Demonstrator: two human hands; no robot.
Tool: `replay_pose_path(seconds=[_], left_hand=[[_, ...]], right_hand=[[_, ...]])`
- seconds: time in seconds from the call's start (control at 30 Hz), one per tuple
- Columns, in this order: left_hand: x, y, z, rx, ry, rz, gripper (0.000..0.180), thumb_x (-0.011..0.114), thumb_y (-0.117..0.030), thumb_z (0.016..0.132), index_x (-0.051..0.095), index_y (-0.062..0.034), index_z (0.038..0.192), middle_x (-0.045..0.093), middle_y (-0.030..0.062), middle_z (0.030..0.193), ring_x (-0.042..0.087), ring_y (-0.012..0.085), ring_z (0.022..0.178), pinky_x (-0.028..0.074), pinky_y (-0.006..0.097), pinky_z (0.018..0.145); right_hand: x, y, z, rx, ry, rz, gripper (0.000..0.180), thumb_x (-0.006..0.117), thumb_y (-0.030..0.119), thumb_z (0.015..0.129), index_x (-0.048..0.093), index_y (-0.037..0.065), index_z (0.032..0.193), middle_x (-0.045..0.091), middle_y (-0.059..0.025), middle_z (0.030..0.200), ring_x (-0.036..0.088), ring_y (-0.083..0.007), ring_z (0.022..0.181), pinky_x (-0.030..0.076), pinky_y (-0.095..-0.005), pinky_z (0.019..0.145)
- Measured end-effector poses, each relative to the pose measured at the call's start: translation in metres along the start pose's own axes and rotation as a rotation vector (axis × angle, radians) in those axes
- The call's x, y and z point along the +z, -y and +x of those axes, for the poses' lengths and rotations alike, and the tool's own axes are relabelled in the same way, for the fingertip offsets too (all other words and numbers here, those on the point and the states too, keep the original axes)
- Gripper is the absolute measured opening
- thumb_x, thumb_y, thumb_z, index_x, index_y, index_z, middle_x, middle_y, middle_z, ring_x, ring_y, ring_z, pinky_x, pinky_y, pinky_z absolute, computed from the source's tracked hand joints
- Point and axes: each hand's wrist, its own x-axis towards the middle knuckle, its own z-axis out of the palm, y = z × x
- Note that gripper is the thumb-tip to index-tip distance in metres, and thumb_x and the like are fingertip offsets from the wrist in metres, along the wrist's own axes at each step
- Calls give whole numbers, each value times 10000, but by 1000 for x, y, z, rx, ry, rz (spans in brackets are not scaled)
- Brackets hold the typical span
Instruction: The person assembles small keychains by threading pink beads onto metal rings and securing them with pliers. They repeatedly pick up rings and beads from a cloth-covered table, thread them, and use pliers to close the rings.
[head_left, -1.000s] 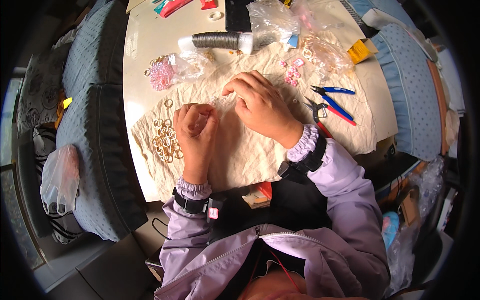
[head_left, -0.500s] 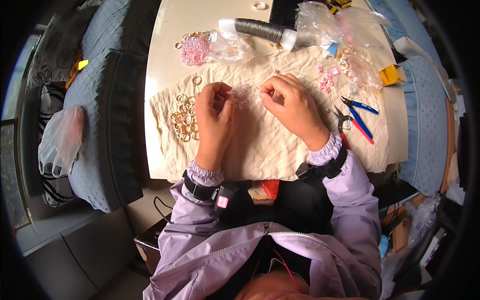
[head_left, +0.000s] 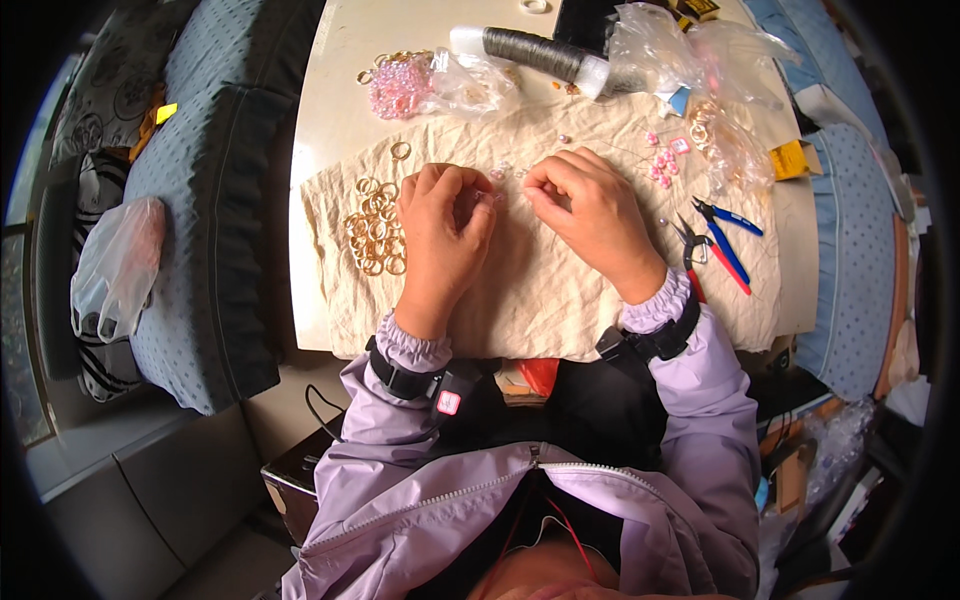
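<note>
Above the cream cloth, my left hand is closed, thumb and fingers together around a small string of clear, pinkish beads that shows at its fingertips. Close beside it, my right hand is in a pinch, its fingertips pointing at the beads. Whatever thin thing lies between those fingertips is too small to make out. Left of my left hand lies a heap of gold-coloured rings, with a single ring apart from it. A loose bead rests on the cloth beyond my right hand.
Blue-handled cutters and red-handled pliers lie at the right. Behind them are pink beads, a yellow box and clear bags. A wire spool and a pink bead bundle sit at the back.
My left hand has moved right, toward my right hand, and now covers more of the bead string. My right hand stays pinched in nearly the same place. The whole view has shifted slightly.
</note>
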Motion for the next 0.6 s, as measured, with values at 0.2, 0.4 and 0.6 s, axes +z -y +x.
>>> replay_pose_path(seconds=[0.2,0.4,0.6], left_hand=[[1,-1,-2,13,25,51,178,784,-165,838,759,-109,1004,672,81,1095,563,322,1106,388,451,1061],[0,-2,-2,31,29,78,164,794,-134,852,755,-92,1006,678,84,1090,563,317,1086,414,437,1025],[1,-2,-2,48,24,111,151,794,-118,860,753,-82,1001,676,83,1087,561,311,1081,422,433,1013]], right_hand=[[1,-1,-1,4,-4,-16,109,777,122,908,675,85,895,693,-35,858,685,-265,880,557,-409,823],[5,-3,-1,-36,-35,-36,98,772,116,898,678,89,900,702,-34,875,682,-266,891,553,-413,840],[7,-5,-1,-47,-41,-28,92,763,110,882,673,96,899,696,-32,873,675,-263,882,548,-412,850]])
